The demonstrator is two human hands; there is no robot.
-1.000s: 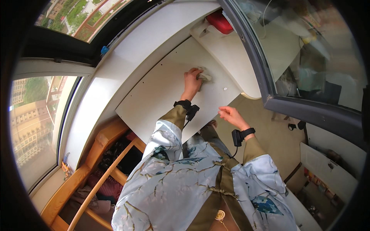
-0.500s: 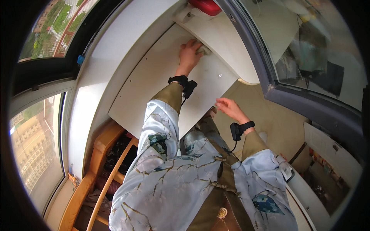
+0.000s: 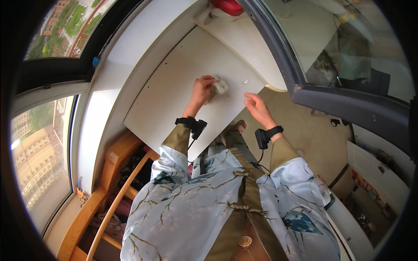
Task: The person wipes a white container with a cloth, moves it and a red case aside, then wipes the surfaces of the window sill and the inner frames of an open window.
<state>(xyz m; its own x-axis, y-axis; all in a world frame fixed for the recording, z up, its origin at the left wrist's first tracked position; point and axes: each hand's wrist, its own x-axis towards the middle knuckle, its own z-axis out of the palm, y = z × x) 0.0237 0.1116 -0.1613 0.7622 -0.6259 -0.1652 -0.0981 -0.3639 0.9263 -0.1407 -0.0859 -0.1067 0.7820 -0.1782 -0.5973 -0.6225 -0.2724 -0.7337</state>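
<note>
My left hand (image 3: 203,90) presses a crumpled whitish cloth (image 3: 220,85) against the top of a white board-like table (image 3: 174,87). The fingers are closed around the cloth. My right hand (image 3: 257,108) rests with spread fingers on the near right edge of the same white surface and holds nothing. Both wrists wear black bands with small devices. My light patterned sleeves and olive cuffs come up from the lower edge.
A red object (image 3: 227,5) sits at the far end by a white shelf. A dark window frame (image 3: 339,102) runs along the right. Wooden chair rails (image 3: 109,187) stand at lower left beside the large window (image 3: 37,148). Tan floor (image 3: 305,143) lies to the right.
The view has shifted, and my left hand with the cloth has slid nearer along the white surface. My right hand has moved up onto the table's edge.
</note>
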